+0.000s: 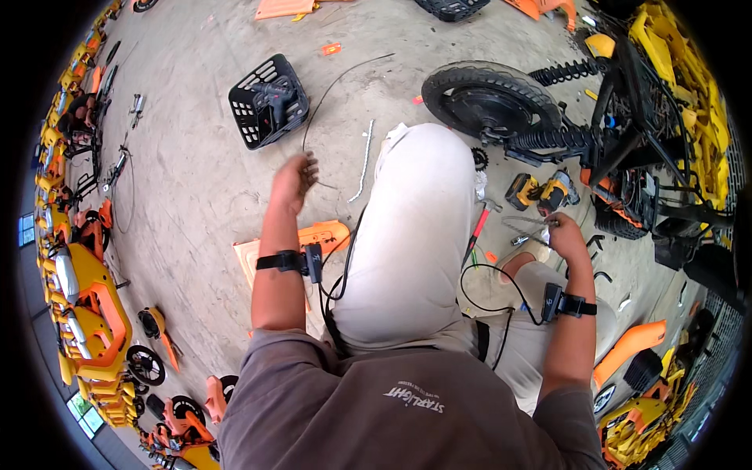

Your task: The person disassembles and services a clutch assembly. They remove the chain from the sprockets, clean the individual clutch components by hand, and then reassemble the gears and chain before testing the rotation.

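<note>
My left hand [301, 176] hangs over the concrete beside a thin dark cable [347, 72], its fingers loosely bent and apart. My right hand [561, 229] grips a thin grey looped strand [523, 222], perhaps chain or cable. Near it lie two yellow-and-black power tools [554, 192], a red-handled hammer [479, 229] and small silver metal pieces [518, 240]. Just beyond my left hand is a black plastic basket [243, 117] holding a dark power tool [274, 106]. A white cord [362, 160] lies beside my raised knee, and an orange plastic panel [325, 233] is behind my left forearm.
A partly dismantled two-wheeler, with black wheel [470, 94] and shock absorber [564, 72], lies at front right. A small sprocket [478, 159] is beside it. Rows of yellow-and-orange vehicles [86, 305] curve along the left. Yellow bodywork [701, 94] and orange panels [630, 345] are on the right.
</note>
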### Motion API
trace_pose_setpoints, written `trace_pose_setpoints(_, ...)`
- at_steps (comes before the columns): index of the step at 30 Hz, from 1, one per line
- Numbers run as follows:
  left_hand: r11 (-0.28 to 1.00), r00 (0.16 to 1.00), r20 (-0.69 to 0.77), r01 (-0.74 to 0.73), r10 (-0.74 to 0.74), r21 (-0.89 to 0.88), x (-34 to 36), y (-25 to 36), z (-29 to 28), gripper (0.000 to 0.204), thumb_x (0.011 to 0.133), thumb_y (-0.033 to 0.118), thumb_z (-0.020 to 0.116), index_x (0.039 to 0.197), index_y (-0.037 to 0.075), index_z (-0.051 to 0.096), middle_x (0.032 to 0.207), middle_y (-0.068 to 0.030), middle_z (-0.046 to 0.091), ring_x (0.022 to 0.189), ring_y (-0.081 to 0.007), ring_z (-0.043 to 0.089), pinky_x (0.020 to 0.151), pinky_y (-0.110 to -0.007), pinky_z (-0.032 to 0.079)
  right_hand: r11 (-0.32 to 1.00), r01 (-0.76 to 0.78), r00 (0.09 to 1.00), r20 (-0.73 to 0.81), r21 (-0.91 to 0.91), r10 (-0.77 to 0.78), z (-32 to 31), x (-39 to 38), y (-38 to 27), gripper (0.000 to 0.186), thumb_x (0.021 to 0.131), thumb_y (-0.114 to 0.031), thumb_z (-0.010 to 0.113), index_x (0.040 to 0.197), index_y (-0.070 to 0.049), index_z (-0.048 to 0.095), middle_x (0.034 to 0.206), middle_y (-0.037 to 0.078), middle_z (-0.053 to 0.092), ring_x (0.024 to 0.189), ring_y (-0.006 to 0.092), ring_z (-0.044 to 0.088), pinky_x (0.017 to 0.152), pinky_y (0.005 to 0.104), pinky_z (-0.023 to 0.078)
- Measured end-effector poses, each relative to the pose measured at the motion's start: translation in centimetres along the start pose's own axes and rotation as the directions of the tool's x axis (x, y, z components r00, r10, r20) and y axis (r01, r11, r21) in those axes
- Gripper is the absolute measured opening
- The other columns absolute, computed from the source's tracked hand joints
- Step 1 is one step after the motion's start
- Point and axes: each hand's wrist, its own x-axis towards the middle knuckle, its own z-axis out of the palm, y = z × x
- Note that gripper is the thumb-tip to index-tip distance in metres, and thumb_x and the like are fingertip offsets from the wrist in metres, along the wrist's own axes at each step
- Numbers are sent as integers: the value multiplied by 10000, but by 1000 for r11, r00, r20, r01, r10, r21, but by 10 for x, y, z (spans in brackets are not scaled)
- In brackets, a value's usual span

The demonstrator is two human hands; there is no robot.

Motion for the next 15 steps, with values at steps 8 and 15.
trace_pose_setpoints(8, 829, 906, -174, 423, -386, 366, 77, -138, -3, 241, 932, 215, 566, 1114, 70, 624, 984, -46, 692, 864, -182, 659, 728, -332, 534, 986, -69, 940, 341, 152, 13, 48, 11, -16, 335, 846, -25, 521, 1162, 22, 621, 826, 155, 670, 706, 232, 647, 672, 353, 512)
trace_pose_setpoints(15, 356, 987, -101, 140, -126, 924, 118, -199, -15, 411, 759, 137, 647, 1168, 102, 679, 1140, -204, 683, 1104, -346, 635, 942, -410, 507, 993, -82, 898, 438, 82, 38, 64, 23, -34, 299, 887, -21, 548, 1176, 4, 620, 807, 125, 660, 707, 194, 637, 666, 310, 512)
